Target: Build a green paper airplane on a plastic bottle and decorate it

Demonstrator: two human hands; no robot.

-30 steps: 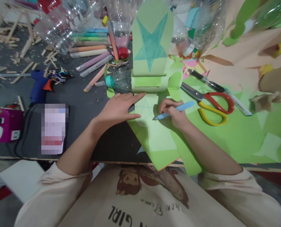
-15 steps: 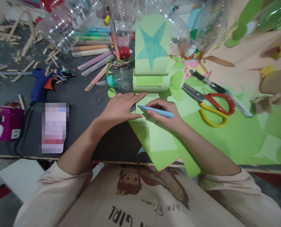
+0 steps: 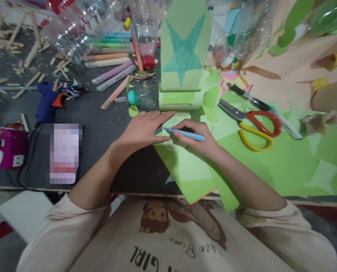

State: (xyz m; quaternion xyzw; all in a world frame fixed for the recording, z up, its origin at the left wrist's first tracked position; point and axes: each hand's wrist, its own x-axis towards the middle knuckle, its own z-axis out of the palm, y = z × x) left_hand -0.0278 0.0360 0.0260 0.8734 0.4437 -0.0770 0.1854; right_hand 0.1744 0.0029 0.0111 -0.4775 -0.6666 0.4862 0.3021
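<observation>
My right hand (image 3: 198,138) is closed around a light blue marker (image 3: 187,134), its tip pointing left, low over pale green paper (image 3: 193,166). Whether the tip touches the paper I cannot tell. Flat beside it, fingers spread, my left hand (image 3: 142,130) lies at the paper's left edge, fingertips near a plastic bottle (image 3: 148,96) on its side. That bottle has a teal cap (image 3: 133,98) and a pale green paper wrap (image 3: 181,106). From the wrap a rounded paper flap (image 3: 198,77) stands up, bearing a blue-green star (image 3: 182,49).
Scissors (image 3: 238,113) with red and yellow handles lie to the right, beside a black pen (image 3: 249,97). Left are a blue glue gun (image 3: 45,100), a phone (image 3: 64,153) and a magenta box (image 3: 8,147). Markers (image 3: 112,73), clear bottles (image 3: 72,34) and wood sticks (image 3: 32,56) crowd the back.
The star flap has tilted more upright and looks taller. My right hand and the marker have shifted slightly left; my left hand stays put.
</observation>
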